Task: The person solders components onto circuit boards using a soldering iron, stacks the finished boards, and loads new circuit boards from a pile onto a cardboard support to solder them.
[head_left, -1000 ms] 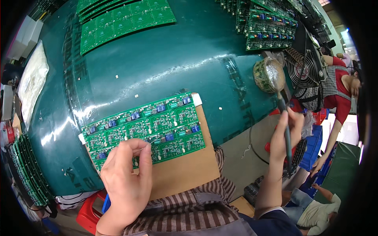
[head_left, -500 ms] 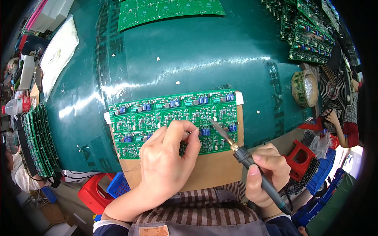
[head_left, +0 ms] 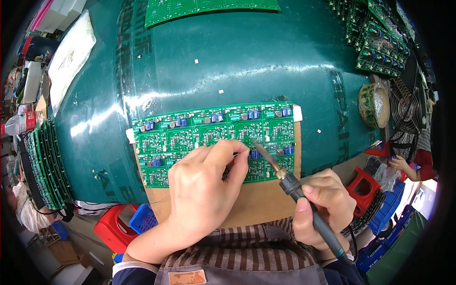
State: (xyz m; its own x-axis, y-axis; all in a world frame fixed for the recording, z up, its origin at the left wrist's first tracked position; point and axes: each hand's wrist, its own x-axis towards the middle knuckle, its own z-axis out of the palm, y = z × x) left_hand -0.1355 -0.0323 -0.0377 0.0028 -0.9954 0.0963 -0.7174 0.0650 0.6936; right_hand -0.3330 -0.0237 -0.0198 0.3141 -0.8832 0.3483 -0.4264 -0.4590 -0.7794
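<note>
A green circuit board panel (head_left: 213,132), with rows of blue and other small components, lies on a brown backing board (head_left: 256,209). Over its front half, my left hand (head_left: 202,183) has thumb and forefinger pinched on a thin solder wire (head_left: 236,154), mostly hidden by the fingers. My right hand (head_left: 325,204) is wrapped round the handle of a soldering iron (head_left: 297,192). The iron's tip points up and left over the panel, close by the left fingertips. Whether the tip touches a component, I cannot tell.
The green table mat (head_left: 185,42) carries a bare board panel (head_left: 213,5) at the far edge. Stacked boards (head_left: 384,47), a tape roll (head_left: 374,105) and a fan (head_left: 407,111) are at right. More boards (head_left: 45,164) stand left. Red stools (head_left: 114,230) flank me; a person's hand (head_left: 399,163) shows at right.
The view has shifted slightly, so the panel appears a little higher and further right. The iron's tip and my left fingertips have come closer together. Both hands keep their grip.
</note>
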